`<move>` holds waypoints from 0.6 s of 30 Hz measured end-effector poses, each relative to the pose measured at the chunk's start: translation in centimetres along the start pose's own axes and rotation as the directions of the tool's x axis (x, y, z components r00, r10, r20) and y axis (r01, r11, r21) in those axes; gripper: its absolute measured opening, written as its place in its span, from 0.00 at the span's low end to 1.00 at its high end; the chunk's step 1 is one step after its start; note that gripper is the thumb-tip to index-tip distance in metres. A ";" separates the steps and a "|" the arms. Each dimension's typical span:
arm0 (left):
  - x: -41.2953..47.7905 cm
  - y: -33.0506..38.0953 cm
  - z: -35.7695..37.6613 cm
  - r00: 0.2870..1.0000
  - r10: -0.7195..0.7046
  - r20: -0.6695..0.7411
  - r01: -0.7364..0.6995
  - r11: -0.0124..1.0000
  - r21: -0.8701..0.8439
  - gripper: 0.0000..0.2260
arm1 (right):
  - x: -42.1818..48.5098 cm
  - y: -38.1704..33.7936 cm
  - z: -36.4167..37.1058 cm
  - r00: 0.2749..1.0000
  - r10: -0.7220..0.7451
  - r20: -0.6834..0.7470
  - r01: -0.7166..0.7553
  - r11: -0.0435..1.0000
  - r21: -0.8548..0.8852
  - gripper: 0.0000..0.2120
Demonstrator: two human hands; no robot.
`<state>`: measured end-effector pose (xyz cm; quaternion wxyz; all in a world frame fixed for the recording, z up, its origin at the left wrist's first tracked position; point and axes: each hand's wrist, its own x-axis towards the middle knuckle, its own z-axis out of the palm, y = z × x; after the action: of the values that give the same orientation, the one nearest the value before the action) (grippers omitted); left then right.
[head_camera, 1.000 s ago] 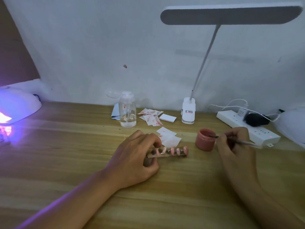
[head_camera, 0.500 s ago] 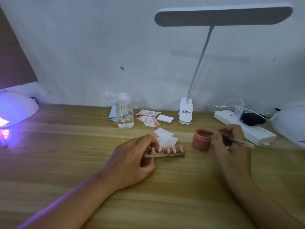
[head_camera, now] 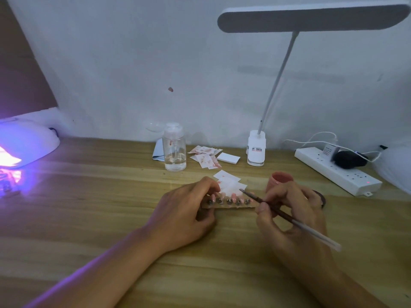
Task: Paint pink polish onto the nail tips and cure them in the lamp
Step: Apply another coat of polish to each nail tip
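On the worktop (head_camera: 89, 207), the left hand (head_camera: 186, 216) pinches the strip of nail tips (head_camera: 231, 203); the right hand (head_camera: 295, 221) grips a brush (head_camera: 287, 216) over it. The pink polish jar (head_camera: 280, 178) stands just behind, and the curing lamp (head_camera: 26, 145) glows at the left edge.

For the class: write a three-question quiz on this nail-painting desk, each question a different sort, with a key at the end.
1. True or false: the right hand holds the brush.
2. Where on the table is the glowing curing lamp? A far left; B far right; C centre.
3. What does the left hand hold?
Key: 1 true; 2 A; 3 the strip of nail tips.
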<state>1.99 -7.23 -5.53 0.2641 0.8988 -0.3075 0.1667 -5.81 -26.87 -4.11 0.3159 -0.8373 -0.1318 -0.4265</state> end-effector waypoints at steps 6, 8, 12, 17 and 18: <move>0.1 0.1 0.0 1.000 0.000 -0.004 -0.001 1.000 -0.005 0.17 | 0.0 0.2 0.4 0.998 -0.039 0.058 0.041 0.998 -0.037 0.05; 0.0 0.1 0.0 1.000 0.002 -0.014 -0.002 1.000 -0.004 0.17 | 0.0 0.4 0.5 0.994 -0.031 0.102 0.036 0.998 -0.053 0.06; 0.0 0.2 0.1 1.000 0.005 -0.013 -0.005 1.000 0.000 0.17 | -0.1 0.6 0.4 0.988 -0.039 0.148 0.049 0.997 -0.066 0.06; 0.1 0.1 0.1 1.000 0.009 -0.020 -0.009 1.000 0.011 0.18 | 0.0 0.8 0.5 0.991 -0.033 0.129 0.042 0.997 -0.068 0.06; 0.1 0.1 0.0 1.000 0.014 -0.019 -0.014 1.000 0.012 0.17 | 0.0 0.9 0.5 0.992 -0.034 0.125 0.043 0.997 -0.070 0.05</move>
<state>1.97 -7.39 -5.48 0.2603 0.8967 -0.3103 0.1788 -5.09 -27.21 -4.71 0.2679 -0.8702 -0.1517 -0.3846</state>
